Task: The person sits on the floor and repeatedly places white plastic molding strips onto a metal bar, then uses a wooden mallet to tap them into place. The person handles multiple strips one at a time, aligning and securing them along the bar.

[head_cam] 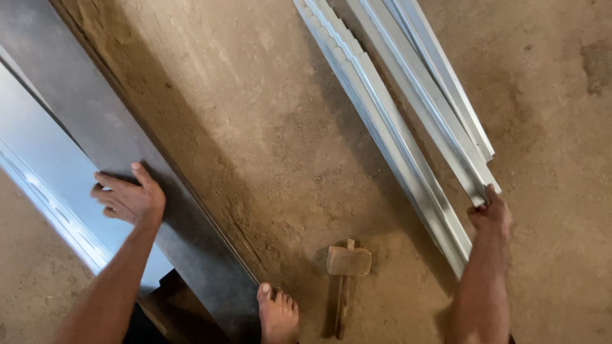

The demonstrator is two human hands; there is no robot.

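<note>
On the sandy dirt floor (268,127), the left hand (131,199) lies flat, fingers spread, on a long grey metal sheet (95,121); the right hand (491,213) grasps the end of a pale folded metal strip (440,124) (a wooden mallet (347,264) lies between).

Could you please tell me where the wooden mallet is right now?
In the head view, the wooden mallet lies on the dirt floor at bottom centre, just right of the bare foot and left of the right hand.

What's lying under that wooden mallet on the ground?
Only bare sandy dirt floor shows around the wooden mallet; what its head and handle cover is hidden. A bare foot stands beside it.
</note>
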